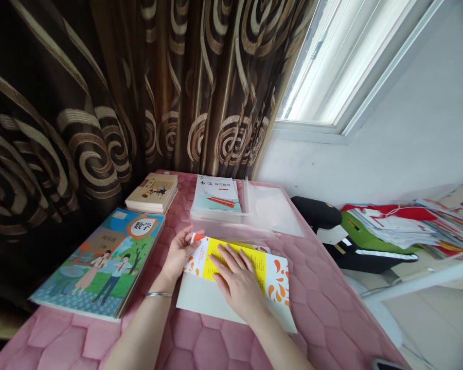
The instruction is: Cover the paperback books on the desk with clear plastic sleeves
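Observation:
A thin book with a yellow and white cover [277,280], patterned with orange drops, lies in front of me on the pink padded surface. Below the printed part shows a plain pale sheet [200,300], which reaches toward me. At the book's upper left corner, my left hand [179,254] is closed on the edge, with the thumb over it. My right hand [237,280] lies flat across the yellow band, fingers stretched out and pressing on it. Just beyond the book are clear plastic book covers [270,208], partly under a white calligraphy book [216,194].
To the left lie a stack of colourful maths textbooks [104,262] and a smaller stack of tan books [152,190]. A patterned curtain [200,87] hangs behind. At right, papers [389,226] and a black and green bag [358,241] sit beyond the pink table edge.

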Action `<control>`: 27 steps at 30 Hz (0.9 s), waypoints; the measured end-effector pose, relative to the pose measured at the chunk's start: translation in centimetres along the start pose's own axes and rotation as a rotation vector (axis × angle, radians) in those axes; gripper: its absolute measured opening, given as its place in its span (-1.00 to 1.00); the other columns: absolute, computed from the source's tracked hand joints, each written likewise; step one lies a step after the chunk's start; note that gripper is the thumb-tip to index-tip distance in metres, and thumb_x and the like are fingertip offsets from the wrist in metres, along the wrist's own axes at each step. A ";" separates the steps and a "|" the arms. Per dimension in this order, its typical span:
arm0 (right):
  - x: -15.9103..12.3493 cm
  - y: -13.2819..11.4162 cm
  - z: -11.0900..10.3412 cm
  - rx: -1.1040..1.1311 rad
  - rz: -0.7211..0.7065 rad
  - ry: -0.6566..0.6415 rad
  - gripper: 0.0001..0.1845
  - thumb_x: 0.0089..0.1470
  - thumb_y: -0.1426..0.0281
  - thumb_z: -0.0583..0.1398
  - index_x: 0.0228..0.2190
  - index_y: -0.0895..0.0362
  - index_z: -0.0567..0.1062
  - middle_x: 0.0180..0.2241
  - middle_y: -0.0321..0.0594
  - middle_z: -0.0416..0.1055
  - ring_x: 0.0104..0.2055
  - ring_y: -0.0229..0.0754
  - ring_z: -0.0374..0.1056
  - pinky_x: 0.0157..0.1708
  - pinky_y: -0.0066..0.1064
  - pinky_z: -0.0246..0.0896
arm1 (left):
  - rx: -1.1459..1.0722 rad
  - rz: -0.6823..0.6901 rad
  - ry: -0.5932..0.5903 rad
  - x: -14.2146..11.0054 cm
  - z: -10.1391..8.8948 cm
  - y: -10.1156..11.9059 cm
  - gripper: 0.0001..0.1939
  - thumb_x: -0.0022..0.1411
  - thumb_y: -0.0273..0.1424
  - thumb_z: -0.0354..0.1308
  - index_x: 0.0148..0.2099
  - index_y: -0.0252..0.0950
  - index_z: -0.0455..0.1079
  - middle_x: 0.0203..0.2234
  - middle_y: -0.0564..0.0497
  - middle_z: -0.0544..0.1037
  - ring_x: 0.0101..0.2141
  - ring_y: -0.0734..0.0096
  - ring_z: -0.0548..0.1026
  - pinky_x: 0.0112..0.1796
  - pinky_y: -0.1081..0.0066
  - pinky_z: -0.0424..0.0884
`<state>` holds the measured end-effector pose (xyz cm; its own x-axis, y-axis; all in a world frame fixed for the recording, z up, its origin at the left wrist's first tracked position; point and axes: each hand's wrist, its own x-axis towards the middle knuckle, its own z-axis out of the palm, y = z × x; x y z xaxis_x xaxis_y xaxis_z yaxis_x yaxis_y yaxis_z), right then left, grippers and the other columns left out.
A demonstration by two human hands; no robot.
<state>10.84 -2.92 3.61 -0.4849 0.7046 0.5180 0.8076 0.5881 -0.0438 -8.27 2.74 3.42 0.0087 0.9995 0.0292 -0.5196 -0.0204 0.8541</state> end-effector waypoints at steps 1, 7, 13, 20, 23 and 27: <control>0.1 0.1 -0.1 0.010 -0.010 0.003 -0.59 0.25 0.32 0.07 0.12 -0.05 0.38 0.24 -0.24 0.22 0.29 -0.07 0.07 0.24 -0.11 -0.08 | 0.008 0.002 0.002 0.0 0.0 0.0 -0.38 -0.14 -0.41 0.45 0.00 -0.27 0.34 -0.15 -0.13 0.62 -0.23 0.23 0.59 -0.16 0.26 0.44; 0.0 2.5 -1.3 0.018 0.067 0.099 -0.66 0.26 0.37 0.04 -0.01 0.01 0.50 0.19 -0.18 0.29 0.26 -0.06 0.11 0.20 -0.14 0.05 | -0.004 0.007 0.042 -0.1 -0.1 0.3 -0.35 -0.17 -0.38 0.47 0.02 -0.27 0.36 -0.14 -0.13 0.62 -0.22 0.21 0.60 -0.21 0.29 0.48; -1.5 7.5 -1.6 0.026 0.485 0.298 -0.38 0.15 0.07 0.14 0.16 0.08 0.29 0.27 0.02 0.10 0.26 0.21 0.04 0.14 0.14 0.04 | -0.027 0.010 0.035 0.0 -0.1 0.3 -0.38 -0.13 -0.40 0.46 0.03 -0.25 0.37 -0.13 -0.09 0.62 -0.25 0.26 0.61 -0.23 0.32 0.50; -2.3 10.4 -1.4 0.914 0.937 0.297 -0.13 -0.13 0.03 0.32 0.16 0.07 0.25 -0.09 -0.09 0.48 -0.05 0.05 0.44 -0.07 -0.11 0.36 | -0.009 0.003 0.053 0.2 0.0 0.4 -0.38 -0.16 -0.40 0.47 0.01 -0.23 0.39 -0.17 -0.05 0.64 -0.23 0.25 0.61 -0.19 0.30 0.51; -1.9 9.8 -1.5 1.277 1.044 0.303 0.03 -0.24 0.09 0.40 0.22 0.04 0.15 -0.30 -0.24 0.56 -0.34 -0.03 0.52 -0.29 -0.18 0.44 | -0.004 0.004 0.036 0.2 0.0 0.4 -0.41 -0.13 -0.41 0.45 0.00 -0.21 0.39 -0.17 -0.04 0.64 -0.22 0.27 0.60 -0.18 0.31 0.51; -1.4 9.1 -1.8 1.345 1.096 0.409 0.09 -0.30 0.17 0.44 0.23 0.01 0.13 -0.33 -0.28 0.56 -0.39 -0.05 0.51 -0.36 -0.20 0.45 | -0.011 -0.002 0.033 0.2 0.0 0.5 -0.41 -0.13 -0.40 0.46 0.00 -0.22 0.39 -0.20 -0.03 0.64 -0.21 0.26 0.60 -0.16 0.31 0.50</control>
<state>19.51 0.69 4.03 0.3094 0.9479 -0.0755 -0.2329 -0.0015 -0.9725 -8.53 2.95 3.79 -0.0188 0.9998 0.0100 -0.5292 -0.0184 0.8483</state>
